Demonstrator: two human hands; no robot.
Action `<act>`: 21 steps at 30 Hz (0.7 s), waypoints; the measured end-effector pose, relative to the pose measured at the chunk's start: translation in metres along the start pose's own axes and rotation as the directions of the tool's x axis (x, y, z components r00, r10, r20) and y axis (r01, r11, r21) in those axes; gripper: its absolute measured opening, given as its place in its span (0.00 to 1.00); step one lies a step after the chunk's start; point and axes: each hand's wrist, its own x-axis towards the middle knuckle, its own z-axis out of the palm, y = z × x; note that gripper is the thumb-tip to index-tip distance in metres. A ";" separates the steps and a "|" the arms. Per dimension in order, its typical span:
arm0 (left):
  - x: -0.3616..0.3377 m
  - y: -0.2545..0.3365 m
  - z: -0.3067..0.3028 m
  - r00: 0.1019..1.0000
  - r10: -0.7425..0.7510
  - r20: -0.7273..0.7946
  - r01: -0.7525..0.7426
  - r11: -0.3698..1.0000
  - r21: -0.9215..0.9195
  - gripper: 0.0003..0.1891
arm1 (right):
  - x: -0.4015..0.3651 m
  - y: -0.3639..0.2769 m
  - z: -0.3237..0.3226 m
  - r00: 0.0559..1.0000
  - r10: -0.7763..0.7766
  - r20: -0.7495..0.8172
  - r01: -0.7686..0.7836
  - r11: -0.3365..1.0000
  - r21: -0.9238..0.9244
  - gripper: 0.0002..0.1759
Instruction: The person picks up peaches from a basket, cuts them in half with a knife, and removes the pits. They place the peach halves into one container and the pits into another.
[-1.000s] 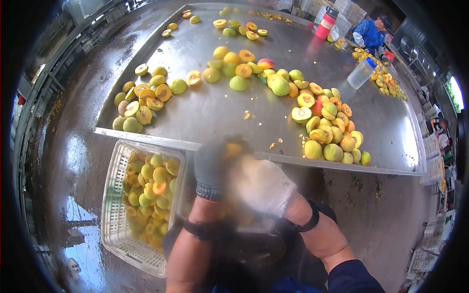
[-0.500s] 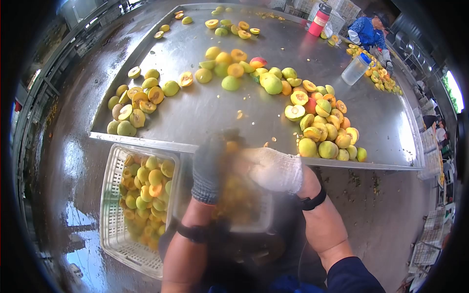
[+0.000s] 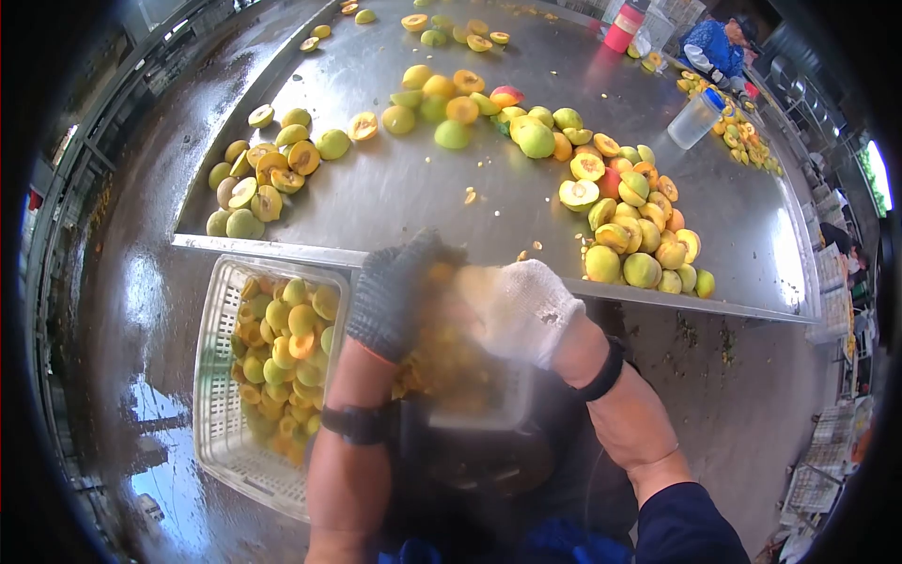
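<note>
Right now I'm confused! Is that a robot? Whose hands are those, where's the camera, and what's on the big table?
No robot here, just a person's left hand, gloved in gray, and right hand, gloved in white. The camera rides on the person's head, looking forward and down. On the metal table lies fruit, some cut open, plus a pink bottle and a clear bottle. Toward the left, a white basket holds more fruit. Something orange shows between the hands, too blurry to tell what it is or how it's held.
</note>
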 end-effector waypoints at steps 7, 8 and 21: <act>-0.001 -0.014 0.010 0.989 -0.150 0.002 0.150 0.987 0.057 0.10 | -0.005 -0.010 0.014 0.999 0.035 -0.006 -0.035 0.995 -0.093 0.16; -0.003 -0.007 0.004 0.988 -0.146 0.059 0.140 0.986 0.087 0.10 | -0.004 -0.006 0.014 1.000 0.022 0.013 -0.021 0.997 -0.070 0.16; -0.005 -0.010 0.019 0.998 0.051 -0.046 -0.058 0.985 -0.164 0.24 | -0.007 0.011 -0.003 0.965 0.203 0.168 -0.244 0.928 0.281 0.24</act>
